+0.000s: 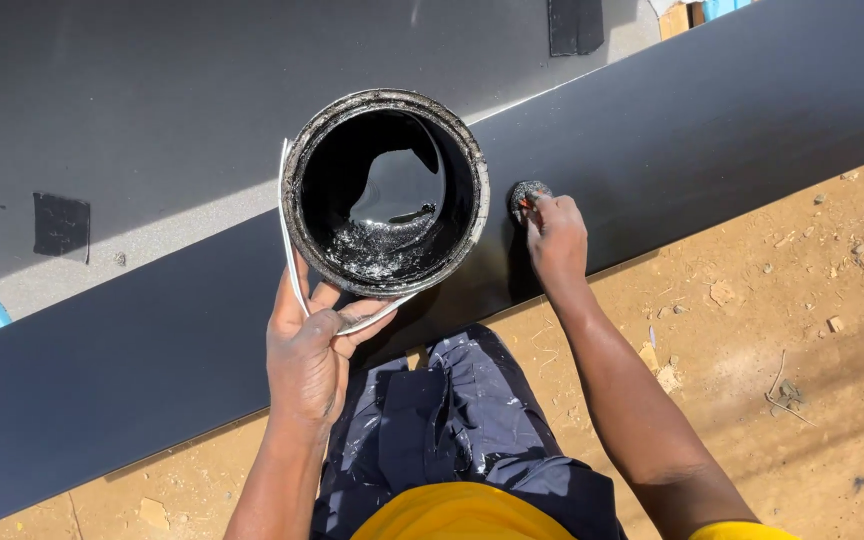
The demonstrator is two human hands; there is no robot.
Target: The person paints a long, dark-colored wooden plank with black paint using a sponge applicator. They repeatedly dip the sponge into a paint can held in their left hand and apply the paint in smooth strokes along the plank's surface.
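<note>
Inside left-hand (304,358) bucket (385,190), glossy black paint (392,195)

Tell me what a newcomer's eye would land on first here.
The open bucket of glossy black liquid at centre, held by its white handle in the left hand. Just right of it, the right hand presses a brush onto the long black board.

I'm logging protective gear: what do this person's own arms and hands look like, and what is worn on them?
Both arms are bare to short yellow sleeves. The left hand and right hand wear no gloves; no watch, rings or markings show.
</note>
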